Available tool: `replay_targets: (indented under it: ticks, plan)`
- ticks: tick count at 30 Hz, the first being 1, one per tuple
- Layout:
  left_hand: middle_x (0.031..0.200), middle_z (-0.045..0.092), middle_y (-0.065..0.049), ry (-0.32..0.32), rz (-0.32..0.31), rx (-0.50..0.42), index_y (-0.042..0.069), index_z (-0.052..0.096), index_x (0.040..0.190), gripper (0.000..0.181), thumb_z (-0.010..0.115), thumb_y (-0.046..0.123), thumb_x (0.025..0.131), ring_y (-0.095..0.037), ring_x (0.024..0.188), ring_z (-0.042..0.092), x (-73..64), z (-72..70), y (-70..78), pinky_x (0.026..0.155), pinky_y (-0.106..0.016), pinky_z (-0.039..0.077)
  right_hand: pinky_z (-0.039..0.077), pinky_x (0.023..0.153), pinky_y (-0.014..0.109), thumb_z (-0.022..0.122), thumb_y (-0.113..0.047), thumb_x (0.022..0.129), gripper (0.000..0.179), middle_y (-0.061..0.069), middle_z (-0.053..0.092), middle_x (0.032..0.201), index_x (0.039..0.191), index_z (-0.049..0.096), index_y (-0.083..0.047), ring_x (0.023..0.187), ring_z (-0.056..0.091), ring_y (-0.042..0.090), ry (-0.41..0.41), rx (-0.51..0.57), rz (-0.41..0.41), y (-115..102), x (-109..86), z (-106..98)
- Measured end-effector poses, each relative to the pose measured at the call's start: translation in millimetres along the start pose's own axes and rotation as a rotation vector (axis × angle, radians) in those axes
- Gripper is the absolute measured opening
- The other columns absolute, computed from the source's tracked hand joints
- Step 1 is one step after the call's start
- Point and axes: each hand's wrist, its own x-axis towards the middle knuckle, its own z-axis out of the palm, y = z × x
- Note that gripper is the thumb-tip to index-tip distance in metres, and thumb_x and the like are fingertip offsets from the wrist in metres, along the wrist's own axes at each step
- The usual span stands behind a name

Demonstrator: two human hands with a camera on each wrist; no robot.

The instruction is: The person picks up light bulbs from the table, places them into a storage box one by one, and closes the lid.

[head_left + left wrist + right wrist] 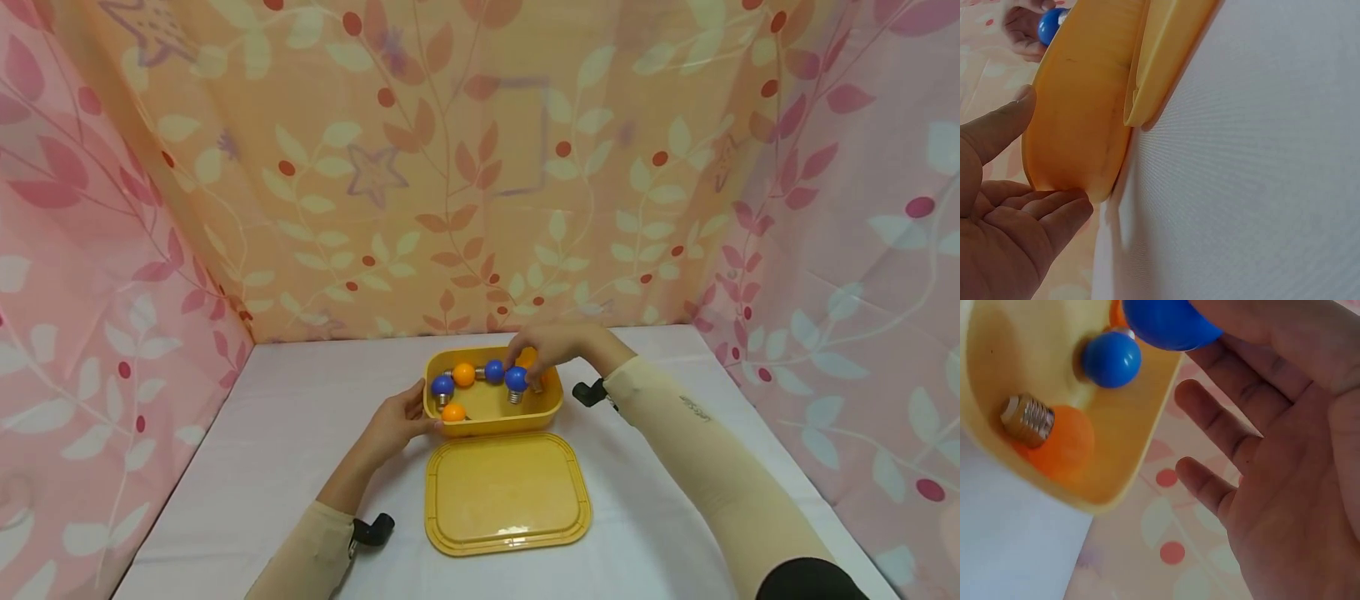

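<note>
My right hand [553,343] pinches a blue light bulb [516,379] between thumb and index finger, over the right half of a yellow plastic box [487,407]. The bulb's metal screw base points down; the right wrist view shows its blue globe [1169,322] and the other fingers spread. At the box's near left corner, my left hand [395,421] holds the outside, thumb and fingers on the walls [1075,119]. Inside lie another blue bulb [442,385], an orange bulb [464,374] and several more. Fingers partly hide an orange bulb [528,358] at the right.
A yellow lid [510,492] lies flat on the white tablecloth [300,417], just in front of the box. Patterned fabric [450,167] hangs behind the table and along both sides.
</note>
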Motion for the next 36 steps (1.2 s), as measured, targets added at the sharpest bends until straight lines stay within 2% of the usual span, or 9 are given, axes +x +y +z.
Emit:
replay_targets:
  ticks: [6, 13, 17, 22, 27, 29, 32, 36]
  plan:
    - [0.164, 0.037, -0.010, 0.005, 0.015, -0.015, 0.012, 0.025, 0.163, 0.098, 0.084, 0.025, 0.087, -0.023, 0.146, 0.045, 0.2, -1.8, 3.1, 0.111, -0.036, 0.045, 0.054, 0.104, 0.044, 0.080, -0.014, 0.087, 0.041, -0.003, 0.064, 0.131, 0.127, 0.072, -0.017, 0.125, 0.057, 0.035, -0.084, 0.044, -0.028, -1, 19.6, 7]
    - [0.163, 0.038, -0.011, 0.009, 0.024, -0.031, 0.010, 0.025, 0.163, 0.098, 0.085, 0.023, 0.087, -0.023, 0.145, 0.045, -1.8, -3.1, 5.2, 0.111, -0.036, 0.045, 0.046, 0.113, 0.049, 0.080, -0.013, 0.086, 0.041, -0.004, 0.065, 0.130, 0.126, 0.073, -0.020, 0.131, 0.054, 0.035, -0.116, 0.027, -0.017, -6, 34.6, 19]
    - [0.163, 0.039, -0.011, 0.012, 0.015, -0.033, 0.010, 0.025, 0.163, 0.098, 0.085, 0.023, 0.086, -0.024, 0.145, 0.045, -2.5, -2.0, 2.9, 0.110, -0.036, 0.046, 0.047, 0.112, 0.048, 0.080, -0.012, 0.086, 0.041, -0.007, 0.064, 0.126, 0.125, 0.073, -0.022, 0.130, 0.054, 0.035, -0.118, 0.045, 0.020, -11, 36.5, 24]
    - [0.164, 0.037, -0.011, -0.007, 0.030, -0.062, 0.009, 0.024, 0.163, 0.097, 0.084, 0.022, 0.087, -0.024, 0.146, 0.043, -2.9, -0.2, -0.8, 0.113, -0.036, 0.043, 0.048, 0.112, 0.047, 0.077, -0.008, 0.089, 0.040, -0.006, 0.066, 0.127, 0.128, 0.072, -0.017, 0.129, 0.056, 0.029, -0.133, 0.075, 0.007, -14, 38.0, 33]
    - [0.165, 0.035, -0.010, -0.009, 0.053, -0.063, 0.008, 0.024, 0.163, 0.095, 0.082, 0.021, 0.089, -0.023, 0.147, 0.042, -1.2, -0.7, -2.4, 0.115, -0.038, 0.042, 0.061, 0.091, 0.051, 0.075, -0.005, 0.090, 0.039, 0.000, 0.061, 0.134, 0.127, 0.072, -0.017, 0.126, 0.055, 0.030, -0.116, 0.116, 0.017, -17, 39.7, 37]
    - [0.165, 0.034, -0.010, -0.012, 0.054, -0.052, 0.009, 0.023, 0.163, 0.095, 0.082, 0.021, 0.089, -0.023, 0.147, 0.042, -0.9, -0.3, -2.5, 0.115, -0.038, 0.042, 0.063, 0.083, 0.054, 0.075, -0.006, 0.090, 0.039, 0.002, 0.059, 0.136, 0.128, 0.072, -0.016, 0.126, 0.054, 0.033, -0.103, 0.128, 0.009, -17, 38.4, 38]
    - [0.165, 0.034, -0.009, -0.014, 0.055, -0.041, 0.009, 0.023, 0.163, 0.096, 0.082, 0.021, 0.089, -0.023, 0.147, 0.042, -0.9, -0.4, -1.5, 0.114, -0.037, 0.042, 0.059, 0.095, 0.054, 0.075, -0.007, 0.090, 0.040, 0.003, 0.061, 0.135, 0.129, 0.072, -0.013, 0.129, 0.054, 0.034, -0.061, 0.089, -0.048, -17, 35.7, 38]
    - [0.165, 0.035, -0.009, -0.011, 0.045, -0.029, 0.010, 0.023, 0.163, 0.096, 0.083, 0.022, 0.089, -0.024, 0.147, 0.043, -2.0, 0.0, 0.0, 0.114, -0.037, 0.043, 0.043, 0.116, 0.054, 0.074, -0.007, 0.091, 0.038, 0.003, 0.064, 0.133, 0.129, 0.071, -0.009, 0.133, 0.054, 0.035, -0.003, 0.047, -0.129, -15, 30.3, 38]
